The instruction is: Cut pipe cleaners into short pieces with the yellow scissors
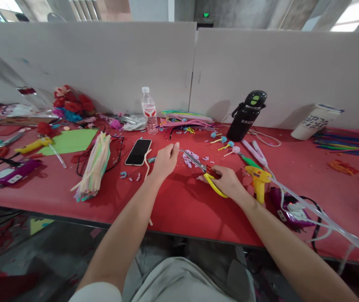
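My left hand (166, 160) is closed in a pinch, thumb uppermost, over the red table. A cream pipe cleaner (148, 164) comes out beside it and trails under my forearm to the table edge; its gripped part is hidden by my fingers. In my right hand (225, 181) are scissors (195, 160) with yellow and red handles, their blades pointing at my left fingertips. Beneath the blades lies a heap of short lilac pieces (189, 159). A bundle of pastel pipe cleaners (94, 167) rests to the left, near a phone (138, 152).
A yellow glue gun (259, 180) and a purple power strip (289, 209) with cords sit by my right forearm. Behind stand a water bottle (149, 111) and a black flask (247, 117). A white cup (314, 121) leans near the grey partition (119, 67).
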`<state>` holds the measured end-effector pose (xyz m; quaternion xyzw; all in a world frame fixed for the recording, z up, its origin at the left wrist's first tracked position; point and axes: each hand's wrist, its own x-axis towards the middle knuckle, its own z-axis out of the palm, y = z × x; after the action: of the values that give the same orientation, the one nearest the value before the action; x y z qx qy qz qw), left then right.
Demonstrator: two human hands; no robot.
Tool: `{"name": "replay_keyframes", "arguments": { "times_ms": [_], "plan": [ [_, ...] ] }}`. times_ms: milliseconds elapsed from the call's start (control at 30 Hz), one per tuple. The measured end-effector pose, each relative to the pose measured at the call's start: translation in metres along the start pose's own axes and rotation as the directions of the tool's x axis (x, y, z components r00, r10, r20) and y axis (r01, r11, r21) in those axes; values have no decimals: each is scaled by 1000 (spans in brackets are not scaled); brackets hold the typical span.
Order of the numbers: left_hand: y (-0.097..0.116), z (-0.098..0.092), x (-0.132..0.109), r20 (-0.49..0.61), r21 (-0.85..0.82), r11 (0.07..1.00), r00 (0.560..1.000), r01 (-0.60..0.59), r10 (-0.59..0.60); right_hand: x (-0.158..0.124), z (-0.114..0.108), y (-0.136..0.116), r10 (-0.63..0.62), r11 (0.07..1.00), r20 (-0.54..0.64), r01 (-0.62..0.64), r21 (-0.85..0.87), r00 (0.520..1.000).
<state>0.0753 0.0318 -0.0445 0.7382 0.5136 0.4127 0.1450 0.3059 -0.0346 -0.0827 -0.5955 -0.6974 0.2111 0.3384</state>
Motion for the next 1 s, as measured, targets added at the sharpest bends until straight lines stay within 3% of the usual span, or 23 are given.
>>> {"name": "replay_keyframes", "arguments": {
  "times_ms": [400,633,1000],
  "plan": [
    [0,-1,0,29,-6,1000,1000,-1,1,1,-1,-4,48,999,20,-48,-3,999],
    [-1,1,0,14,-14,1000,1000,-9,9,0,0,-2,-18,997,-56,14,-72,998],
    [0,1,0,13,18,1000,1000,8,-8,1,-1,0,-28,997,-28,26,-77,999]
  ]
}}
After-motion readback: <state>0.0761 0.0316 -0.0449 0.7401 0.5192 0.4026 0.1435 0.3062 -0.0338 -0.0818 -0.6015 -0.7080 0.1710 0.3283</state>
